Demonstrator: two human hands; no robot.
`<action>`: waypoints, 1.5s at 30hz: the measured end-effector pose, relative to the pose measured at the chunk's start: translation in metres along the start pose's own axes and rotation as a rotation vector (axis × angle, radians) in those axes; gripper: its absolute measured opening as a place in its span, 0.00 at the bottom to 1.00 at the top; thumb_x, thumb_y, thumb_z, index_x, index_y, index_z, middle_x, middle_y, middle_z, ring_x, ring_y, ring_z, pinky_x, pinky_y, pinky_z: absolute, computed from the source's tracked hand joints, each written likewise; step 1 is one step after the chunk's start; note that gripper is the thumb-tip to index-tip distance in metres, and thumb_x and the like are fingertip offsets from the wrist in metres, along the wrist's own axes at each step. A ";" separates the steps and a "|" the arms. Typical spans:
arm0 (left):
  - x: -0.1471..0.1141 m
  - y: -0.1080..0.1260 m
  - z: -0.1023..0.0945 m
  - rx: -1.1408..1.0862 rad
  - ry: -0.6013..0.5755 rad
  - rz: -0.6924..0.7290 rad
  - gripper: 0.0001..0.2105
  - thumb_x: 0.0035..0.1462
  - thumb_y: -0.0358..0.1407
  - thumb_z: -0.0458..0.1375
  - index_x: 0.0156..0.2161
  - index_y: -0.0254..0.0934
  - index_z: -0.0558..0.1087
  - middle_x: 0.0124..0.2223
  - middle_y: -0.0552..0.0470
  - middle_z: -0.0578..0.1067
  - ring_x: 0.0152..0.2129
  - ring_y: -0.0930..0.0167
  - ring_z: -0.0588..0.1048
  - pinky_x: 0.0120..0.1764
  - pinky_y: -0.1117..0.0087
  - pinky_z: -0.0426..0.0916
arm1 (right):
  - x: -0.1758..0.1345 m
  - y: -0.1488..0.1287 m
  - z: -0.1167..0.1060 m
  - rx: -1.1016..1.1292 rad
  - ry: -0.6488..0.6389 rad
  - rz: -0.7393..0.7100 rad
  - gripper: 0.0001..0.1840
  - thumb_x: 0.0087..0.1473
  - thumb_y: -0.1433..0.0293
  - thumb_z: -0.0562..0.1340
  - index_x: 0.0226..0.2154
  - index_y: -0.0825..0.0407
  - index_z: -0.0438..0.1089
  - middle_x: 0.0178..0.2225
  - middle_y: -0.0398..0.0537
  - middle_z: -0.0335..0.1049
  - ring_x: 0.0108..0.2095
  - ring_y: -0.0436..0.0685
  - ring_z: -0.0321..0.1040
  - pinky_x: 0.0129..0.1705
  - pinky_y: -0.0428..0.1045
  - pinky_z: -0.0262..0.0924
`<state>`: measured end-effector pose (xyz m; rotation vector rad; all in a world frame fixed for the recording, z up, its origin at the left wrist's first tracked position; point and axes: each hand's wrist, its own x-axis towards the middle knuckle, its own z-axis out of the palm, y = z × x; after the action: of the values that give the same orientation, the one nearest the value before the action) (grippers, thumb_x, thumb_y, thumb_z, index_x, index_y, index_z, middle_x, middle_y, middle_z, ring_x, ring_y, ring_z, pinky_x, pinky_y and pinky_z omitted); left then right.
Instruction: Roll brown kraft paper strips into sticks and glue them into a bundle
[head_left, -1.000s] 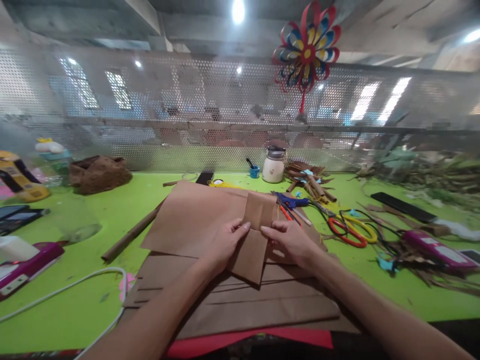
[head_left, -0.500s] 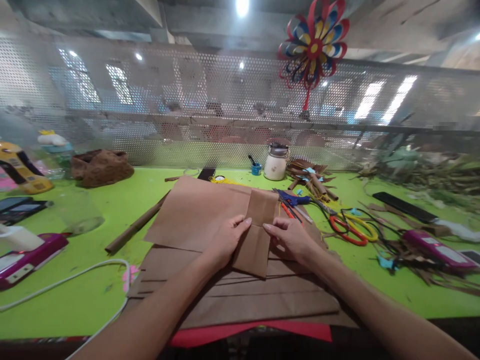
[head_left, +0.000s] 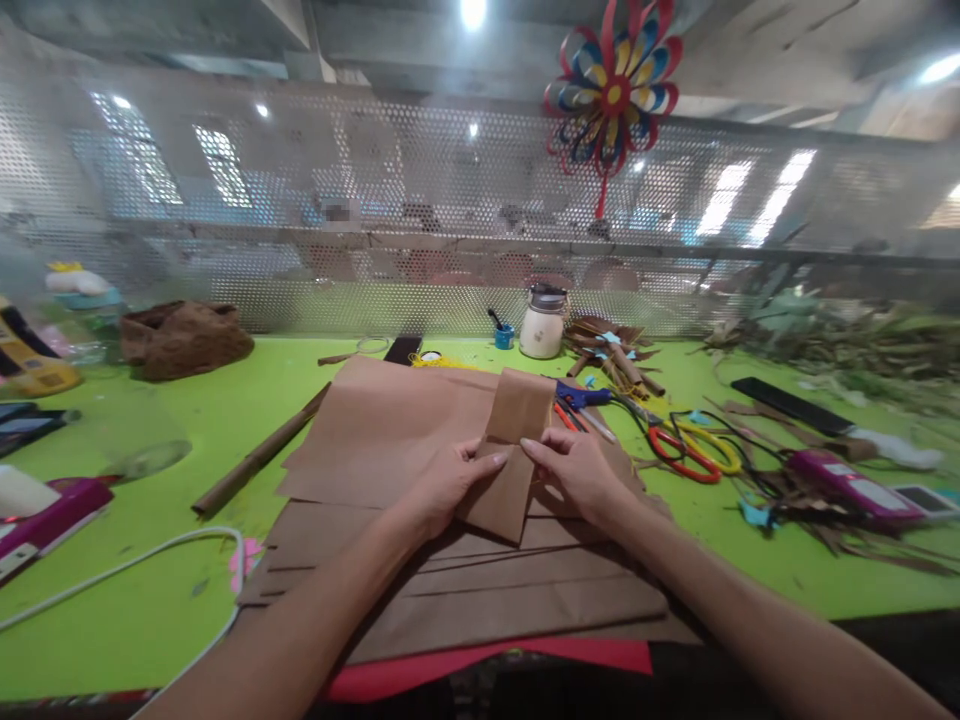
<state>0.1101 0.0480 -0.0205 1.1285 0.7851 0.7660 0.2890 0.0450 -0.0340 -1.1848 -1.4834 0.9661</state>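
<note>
A folded strip of brown kraft paper is held up between my two hands, with a crease across its middle. My left hand pinches its left edge, the thumb lying on top near the crease. From the other side, my right hand grips the right edge with thumb and fingertips, some fingers hidden behind the paper. Under the strip lie a large brown paper sheet and several stacked brown paper pieces with slits or overlapping edges.
Right of the papers lie a blue glue gun, scissors with red and yellow handles and a purple power strip. A rolled paper tube lies left. A white jar stands at the back, before a perforated metal screen.
My hands stay on the paper strip, and its upper part now tilts up slightly more at the crease. The whole view has shifted a little, so the table things appear further left.
</note>
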 end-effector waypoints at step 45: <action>0.003 0.008 -0.005 -0.154 0.123 -0.106 0.13 0.46 0.34 0.59 0.39 0.31 0.72 0.30 0.47 0.77 0.23 0.70 0.74 0.26 0.72 0.67 | 0.011 0.004 -0.222 -1.361 -0.107 0.394 0.34 0.38 0.69 0.61 0.50 0.63 0.59 0.48 0.64 0.63 0.46 0.64 0.62 0.43 0.50 0.56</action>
<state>0.1063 0.0548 -0.0147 0.9017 0.8674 0.7981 0.5056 0.0590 0.0120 -2.4552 -2.0790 0.1026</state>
